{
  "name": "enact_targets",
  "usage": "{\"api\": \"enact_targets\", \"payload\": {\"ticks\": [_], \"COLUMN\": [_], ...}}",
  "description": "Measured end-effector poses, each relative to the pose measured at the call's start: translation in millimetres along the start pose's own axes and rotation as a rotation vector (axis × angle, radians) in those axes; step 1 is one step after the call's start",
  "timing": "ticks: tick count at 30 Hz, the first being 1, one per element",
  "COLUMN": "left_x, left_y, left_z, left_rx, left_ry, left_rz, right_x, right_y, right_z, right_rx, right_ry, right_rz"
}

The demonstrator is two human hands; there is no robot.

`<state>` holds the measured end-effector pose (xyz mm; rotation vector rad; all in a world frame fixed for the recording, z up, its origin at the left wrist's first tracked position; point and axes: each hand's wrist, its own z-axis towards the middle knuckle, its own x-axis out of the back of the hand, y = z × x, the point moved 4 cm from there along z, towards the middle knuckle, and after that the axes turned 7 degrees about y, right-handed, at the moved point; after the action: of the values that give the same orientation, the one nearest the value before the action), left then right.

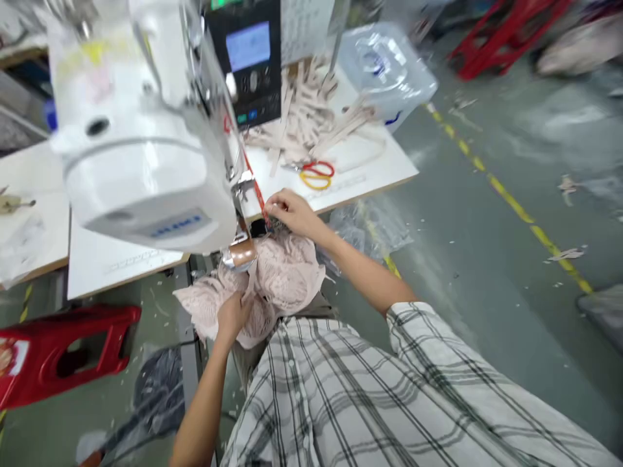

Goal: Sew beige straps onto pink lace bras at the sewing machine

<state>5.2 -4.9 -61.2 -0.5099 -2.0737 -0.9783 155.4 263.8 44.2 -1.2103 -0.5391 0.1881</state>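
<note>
Pale pink lace bras (287, 275), or one bra bunched up, lie over my lap under the front of a white sewing machine (146, 168). My left hand (232, 316) is closed on the lace, with a narrow pink strap (250, 283) rising from its fingertips towards the machine. Just above the cups, my right hand (294, 214) is held with bent fingers pinched together beside the machine's needle area. A red patterned strip (257, 188) runs down next to those fingertips. What the right fingers hold, if anything, is too small to make out.
Scissors with red and yellow handles (316, 175) lie on the white table (389, 162), before a heap of pale pink straps (311, 110). A clear plastic box (389, 71) stands behind. A control panel (248, 58) rises beside the machine. Red stools (92, 324) stand on the floor.
</note>
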Motion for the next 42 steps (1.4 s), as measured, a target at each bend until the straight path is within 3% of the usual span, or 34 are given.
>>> {"api": "enact_targets", "payload": {"ticks": [2, 7, 11, 14, 20, 30, 37, 40, 42], "left_x": [7.1, 36.1, 56.3, 67.6, 76.2, 71.0, 72.8, 82.7, 89.1], "left_y": [11, 46, 65, 76, 96, 107, 123, 133, 137], "left_z": [4, -11, -38, -56, -73, -64, -61, -64, -65], "left_rx": [-0.047, -0.129, -0.135, -0.094, -0.06, -0.153, -0.208, -0.218, -0.234], "left_ry": [-0.062, -0.154, -0.14, -0.108, -0.041, 0.112, 0.075, 0.146, 0.198], "left_rz": [-0.096, -0.315, -0.412, -0.52, -0.638, -0.693, -0.708, -0.715, -0.728], "right_x": [11, 51, 49, 42, 38, 35, 43, 50, 48], "right_y": [5, 2, -10, -15, -22, -24, -39, -44, -42], "right_z": [26, 119, 183, 205, 210, 213, 213, 184, 140], "right_rx": [-0.004, 0.042, 0.119, 0.097, 0.072, 0.016, -0.02, -0.039, -0.043], "right_ry": [0.056, 0.427, 0.374, 0.373, 0.425, 0.408, 0.395, 0.406, 0.341], "right_rz": [0.024, 0.052, 0.151, 0.172, 0.183, 0.19, 0.167, 0.114, 0.087]}}
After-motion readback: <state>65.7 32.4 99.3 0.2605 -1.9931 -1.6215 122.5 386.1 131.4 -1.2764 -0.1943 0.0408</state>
